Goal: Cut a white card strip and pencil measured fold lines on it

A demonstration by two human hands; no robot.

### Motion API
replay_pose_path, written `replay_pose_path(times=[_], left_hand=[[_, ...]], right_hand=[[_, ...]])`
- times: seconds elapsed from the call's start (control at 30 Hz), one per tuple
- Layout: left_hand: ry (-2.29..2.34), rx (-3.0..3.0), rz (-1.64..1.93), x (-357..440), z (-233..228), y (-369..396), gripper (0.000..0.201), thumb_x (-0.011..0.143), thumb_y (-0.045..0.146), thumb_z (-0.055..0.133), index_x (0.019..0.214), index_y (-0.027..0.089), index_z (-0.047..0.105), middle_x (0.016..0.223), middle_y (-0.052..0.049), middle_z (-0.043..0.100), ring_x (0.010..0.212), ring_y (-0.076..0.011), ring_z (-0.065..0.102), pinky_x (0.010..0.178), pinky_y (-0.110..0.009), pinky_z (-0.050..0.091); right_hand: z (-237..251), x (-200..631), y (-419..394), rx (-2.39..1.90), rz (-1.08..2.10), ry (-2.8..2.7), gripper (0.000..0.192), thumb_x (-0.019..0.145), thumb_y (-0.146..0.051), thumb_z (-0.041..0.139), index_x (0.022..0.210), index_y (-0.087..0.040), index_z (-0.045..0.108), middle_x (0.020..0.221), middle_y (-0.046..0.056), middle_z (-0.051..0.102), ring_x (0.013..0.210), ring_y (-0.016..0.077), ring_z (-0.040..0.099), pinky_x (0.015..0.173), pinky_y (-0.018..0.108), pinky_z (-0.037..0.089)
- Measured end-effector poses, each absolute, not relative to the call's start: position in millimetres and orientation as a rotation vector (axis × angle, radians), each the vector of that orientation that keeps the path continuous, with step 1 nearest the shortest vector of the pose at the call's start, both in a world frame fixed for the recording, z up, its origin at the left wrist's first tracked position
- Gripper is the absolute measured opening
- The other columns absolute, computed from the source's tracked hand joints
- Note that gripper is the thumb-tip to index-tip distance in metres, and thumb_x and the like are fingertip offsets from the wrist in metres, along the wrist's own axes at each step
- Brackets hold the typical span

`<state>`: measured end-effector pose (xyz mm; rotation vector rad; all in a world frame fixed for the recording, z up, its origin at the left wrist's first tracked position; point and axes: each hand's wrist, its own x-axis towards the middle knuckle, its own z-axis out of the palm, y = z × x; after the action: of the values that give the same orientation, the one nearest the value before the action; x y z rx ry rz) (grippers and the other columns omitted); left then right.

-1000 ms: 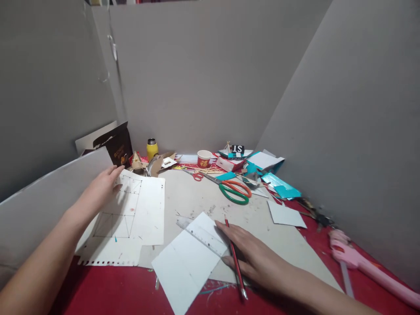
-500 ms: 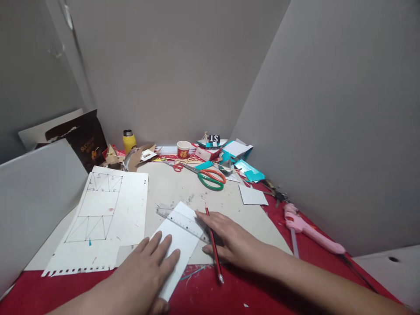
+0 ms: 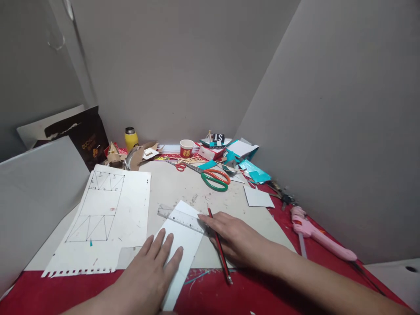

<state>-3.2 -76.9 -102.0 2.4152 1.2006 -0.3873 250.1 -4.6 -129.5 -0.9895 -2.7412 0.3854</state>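
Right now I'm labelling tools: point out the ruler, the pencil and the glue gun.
ruler (image 3: 179, 216), head view, middle of the clear strip
pencil (image 3: 220, 250), head view, red shaft
glue gun (image 3: 306, 227), head view, pink body
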Motion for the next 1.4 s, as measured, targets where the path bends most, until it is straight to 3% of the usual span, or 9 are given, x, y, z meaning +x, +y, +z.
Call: replay_pose_path(times=[0.23,0.4,0.5,0.63,0.7,0.87,1.0,1.23,1.4], left_hand=[[1.156,2.432,-0.377,-11.0,-106.3,-69.5,0.099,0.062,0.015,0.079,0.150,0.015,0.034,0.152,-0.027,0.021,0.140,-0.0478,0.019,0.107,-0.065,0.032],[1.204,2.492,-0.314,-12.4,-121.8,-71.3,0.102,0.069,0.044,0.078,0.152,0.017,0.027,0.155,-0.027,0.019,0.141,-0.0482,0.020,0.106,-0.065,0.033],[1.320,2.463,-0.321,-9.0,-129.6,-72.9,0.106,0.070,0.067,0.067,0.153,0.017,0.023,0.156,-0.027,0.018,0.141,-0.0491,0.021,0.105,-0.064,0.034],[1.345,2.482,-0.236,-3.3,-135.0,-73.2,0.105,0.075,0.078,0.051,0.153,0.015,0.021,0.155,-0.029,0.019,0.138,-0.0516,0.029,0.101,-0.065,0.038],[1.321,2.476,-0.271,-1.3,-137.2,-72.5,0.099,0.078,0.074,0.050,0.153,0.014,0.023,0.154,-0.030,0.020,0.136,-0.0524,0.033,0.099,-0.065,0.039],[1.264,2.512,-0.286,-2.1,-142.4,-72.6,0.065,0.092,0.036,0.047,0.151,0.016,0.030,0.153,-0.023,0.030,0.133,-0.0444,0.044,0.098,-0.055,0.045],[1.205,2.629,-0.179,-8.9,-149.0,-76.9,0.067,0.086,0.025,0.050,0.150,0.014,0.033,0.149,-0.020,0.041,0.127,-0.0386,0.052,0.097,-0.047,0.048],[1.211,2.889,-0.080,-8.2,-167.1,-90.1,0.068,0.079,0.003,0.044,0.146,0.014,0.043,0.142,-0.018,0.054,0.127,-0.0317,0.052,0.107,-0.043,0.039],[1.202,2.814,-0.098,-8.2,-174.0,-86.9,0.075,0.074,0.013,0.055,0.147,0.027,0.042,0.147,-0.014,0.050,0.135,-0.0431,0.041,0.105,-0.056,0.040]], right_hand=[[-139.2,266.3,6.5,-1.053,0.423,-2.637,0.059,0.085,-0.014,0.050,0.144,-0.013,0.041,0.112,0.018,0.064,0.101,0.0275,0.061,0.088,0.045,0.053],[-135.5,274.8,16.7,-1.150,0.451,-2.547,0.062,0.083,-0.019,0.054,0.144,-0.017,0.044,0.122,0.018,0.063,0.109,0.0288,0.061,0.091,0.048,0.053],[-130.8,276.1,20.6,-1.124,0.462,-2.513,0.062,0.084,-0.022,0.055,0.144,-0.018,0.043,0.118,0.016,0.065,0.105,0.0276,0.063,0.087,0.045,0.054],[-125.3,271.8,20.5,-1.024,0.477,-2.508,0.062,0.085,-0.022,0.054,0.146,-0.020,0.041,0.113,0.014,0.067,0.101,0.0258,0.064,0.086,0.042,0.054],[-124.0,268.8,18.9,-0.960,0.472,-2.546,0.062,0.087,-0.022,0.055,0.147,-0.021,0.038,0.116,0.014,0.066,0.104,0.0258,0.063,0.088,0.042,0.053],[-125.7,265.5,15.6,-0.811,0.520,-2.649,0.063,0.091,-0.022,0.054,0.149,-0.021,0.031,0.108,0.012,0.063,0.099,0.0239,0.057,0.085,0.041,0.051],[-132.0,266.4,16.5,-0.728,0.582,-2.697,0.061,0.092,-0.018,0.051,0.150,-0.020,0.030,0.094,0.009,0.057,0.087,0.0218,0.053,0.077,0.036,0.049],[-138.9,265.9,13.5,-0.674,0.578,-2.760,0.062,0.095,-0.018,0.046,0.152,-0.021,0.022,0.096,0.009,0.056,0.087,0.0220,0.050,0.076,0.036,0.047],[-135.0,266.4,5.9,-0.734,0.527,-2.839,0.061,0.093,-0.015,0.045,0.151,-0.019,0.025,0.099,0.011,0.058,0.086,0.0223,0.050,0.076,0.034,0.047]])
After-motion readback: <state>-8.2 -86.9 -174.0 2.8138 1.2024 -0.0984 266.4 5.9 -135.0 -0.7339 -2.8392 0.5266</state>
